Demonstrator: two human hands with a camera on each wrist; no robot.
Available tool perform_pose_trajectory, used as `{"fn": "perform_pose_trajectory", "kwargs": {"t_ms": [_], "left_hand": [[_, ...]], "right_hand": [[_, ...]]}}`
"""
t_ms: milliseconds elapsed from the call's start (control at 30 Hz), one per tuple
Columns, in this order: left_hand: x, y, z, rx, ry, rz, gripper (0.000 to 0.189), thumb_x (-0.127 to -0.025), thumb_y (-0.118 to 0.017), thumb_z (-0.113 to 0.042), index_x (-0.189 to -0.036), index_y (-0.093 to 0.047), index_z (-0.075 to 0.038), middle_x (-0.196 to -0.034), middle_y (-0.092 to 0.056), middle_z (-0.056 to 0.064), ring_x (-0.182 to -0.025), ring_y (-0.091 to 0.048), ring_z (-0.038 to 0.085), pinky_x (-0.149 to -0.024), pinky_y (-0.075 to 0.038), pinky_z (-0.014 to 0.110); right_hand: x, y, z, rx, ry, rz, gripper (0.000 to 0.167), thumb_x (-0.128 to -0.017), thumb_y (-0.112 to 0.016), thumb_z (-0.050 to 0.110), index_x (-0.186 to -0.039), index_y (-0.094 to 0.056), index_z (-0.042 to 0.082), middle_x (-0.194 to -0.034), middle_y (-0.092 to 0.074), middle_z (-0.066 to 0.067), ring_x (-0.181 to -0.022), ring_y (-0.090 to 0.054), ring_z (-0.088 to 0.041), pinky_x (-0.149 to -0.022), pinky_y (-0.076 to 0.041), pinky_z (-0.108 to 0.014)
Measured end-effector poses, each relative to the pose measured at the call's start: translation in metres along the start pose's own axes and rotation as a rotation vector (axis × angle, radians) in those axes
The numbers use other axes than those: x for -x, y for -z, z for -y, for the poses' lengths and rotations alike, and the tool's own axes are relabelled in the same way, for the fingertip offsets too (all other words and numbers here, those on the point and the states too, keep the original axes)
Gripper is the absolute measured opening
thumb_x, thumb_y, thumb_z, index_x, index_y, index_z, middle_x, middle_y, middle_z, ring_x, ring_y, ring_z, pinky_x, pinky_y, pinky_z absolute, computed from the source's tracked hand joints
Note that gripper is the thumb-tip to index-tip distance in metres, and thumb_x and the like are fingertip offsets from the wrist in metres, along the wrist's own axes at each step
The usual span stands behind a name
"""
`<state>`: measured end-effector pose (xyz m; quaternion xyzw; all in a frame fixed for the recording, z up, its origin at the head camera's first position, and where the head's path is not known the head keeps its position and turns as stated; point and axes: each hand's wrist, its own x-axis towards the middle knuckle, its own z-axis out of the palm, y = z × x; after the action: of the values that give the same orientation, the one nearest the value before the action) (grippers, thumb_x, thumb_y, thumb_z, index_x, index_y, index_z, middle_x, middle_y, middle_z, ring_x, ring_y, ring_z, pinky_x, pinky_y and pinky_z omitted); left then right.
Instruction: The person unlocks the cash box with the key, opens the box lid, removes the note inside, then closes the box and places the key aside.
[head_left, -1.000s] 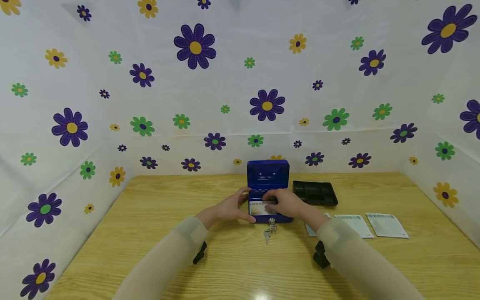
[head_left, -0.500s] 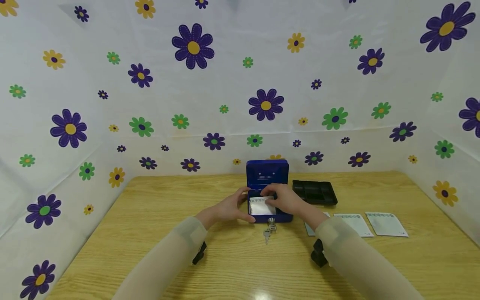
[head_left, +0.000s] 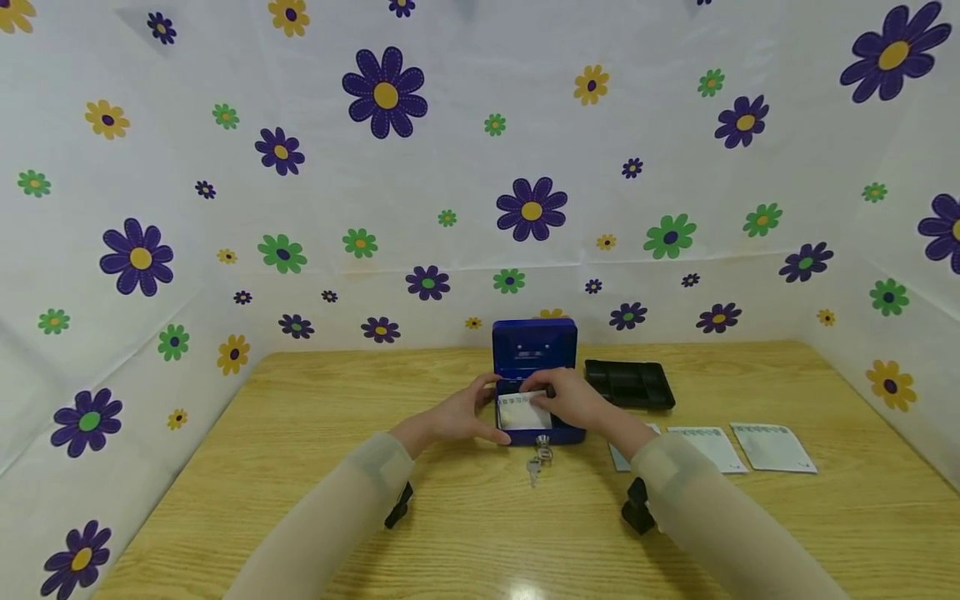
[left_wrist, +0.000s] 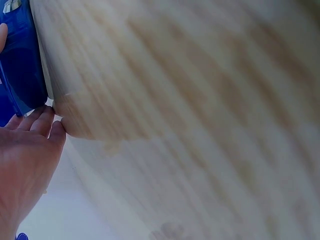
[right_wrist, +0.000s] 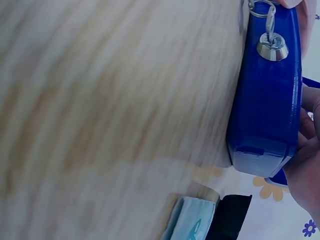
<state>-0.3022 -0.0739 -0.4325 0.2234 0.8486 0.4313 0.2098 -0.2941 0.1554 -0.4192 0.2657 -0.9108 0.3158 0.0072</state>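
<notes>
A blue cash box [head_left: 564, 437] stands on the table with its lid [head_left: 534, 348] raised. My left hand [head_left: 459, 414] grips the box's left side, thumb at the front corner and fingers toward the back; in the left wrist view, fingertips touch the blue wall [left_wrist: 22, 65]. Inside the box is a flat white packet [head_left: 521, 413] with a printed top edge. My right hand [head_left: 577, 402] pinches it at its right side, its fingertips partly hidden. A key sits in the lock [right_wrist: 272, 49], and a second key [head_left: 534, 471] hangs from the ring.
A black compartment tray [head_left: 630, 385] lies right of the box. Several similar white packets, such as the rightmost one [head_left: 774, 448], lie on the table at the right, one partly behind my right forearm. A flower-patterned white sheet [head_left: 450, 167] encloses the back and sides.
My right hand has shifted slightly up and toward the back. The packet's printed edge has moved the same way and now slants a little. The left hand stays on the box.
</notes>
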Motion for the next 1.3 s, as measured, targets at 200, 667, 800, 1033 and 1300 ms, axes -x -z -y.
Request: {"fn": "perform_pose_trajectory", "kwargs": {"t_ms": [200,667,800,1033,1300], "left_hand": [[-0.002,0.000,0.002,0.010,-0.004,0.000,0.099,-0.078,-0.084,-0.025,-0.153,-0.020,-0.015,-0.152,-0.032,0.019,-0.141,-0.029,0.028,-0.114,-0.021,0.045],[-0.002,0.000,0.004,0.006,-0.008,0.000,0.100,-0.078,-0.084,-0.026,-0.153,-0.020,-0.015,-0.153,-0.031,0.019,-0.142,-0.028,0.029,-0.114,-0.020,0.044],[-0.003,0.000,0.004,0.008,-0.015,-0.002,0.099,-0.077,-0.085,-0.024,-0.152,-0.020,-0.015,-0.153,-0.031,0.019,-0.142,-0.028,0.029,-0.115,-0.019,0.044],[-0.001,-0.002,0.001,0.000,-0.002,-0.006,0.098,-0.077,-0.085,-0.025,-0.152,-0.021,-0.016,-0.153,-0.032,0.017,-0.142,-0.028,0.028,-0.115,-0.018,0.044],[0.001,-0.001,0.000,0.006,-0.001,-0.001,0.098,-0.078,-0.084,-0.026,-0.152,-0.021,-0.015,-0.154,-0.031,0.016,-0.142,-0.027,0.027,-0.115,-0.017,0.044]], "right_hand": [[0.002,0.005,0.002,-0.047,-0.016,-0.042,0.018,-0.093,-0.065,0.003,-0.109,-0.070,0.006,-0.107,-0.068,-0.008,-0.083,-0.057,-0.017,-0.072,-0.051,-0.033],[0.014,0.035,0.002,-0.188,-0.073,-0.200,0.020,-0.096,-0.061,0.004,-0.115,-0.066,0.002,-0.113,-0.066,-0.016,-0.085,-0.064,-0.022,-0.072,-0.054,-0.034],[0.027,0.049,0.002,-0.194,-0.103,-0.206,0.021,-0.097,-0.060,0.006,-0.116,-0.066,0.003,-0.115,-0.065,-0.016,-0.087,-0.064,-0.023,-0.071,-0.052,-0.032],[0.058,0.066,-0.002,-0.216,-0.058,-0.218,0.021,-0.095,-0.061,0.002,-0.115,-0.066,-0.002,-0.115,-0.065,-0.019,-0.097,-0.066,-0.029,-0.077,-0.056,-0.035],[0.095,0.080,-0.005,-0.196,-0.056,-0.147,0.021,-0.094,-0.060,-0.004,-0.113,-0.066,-0.004,-0.112,-0.066,-0.018,-0.090,-0.066,-0.022,-0.072,-0.055,-0.025]]}}
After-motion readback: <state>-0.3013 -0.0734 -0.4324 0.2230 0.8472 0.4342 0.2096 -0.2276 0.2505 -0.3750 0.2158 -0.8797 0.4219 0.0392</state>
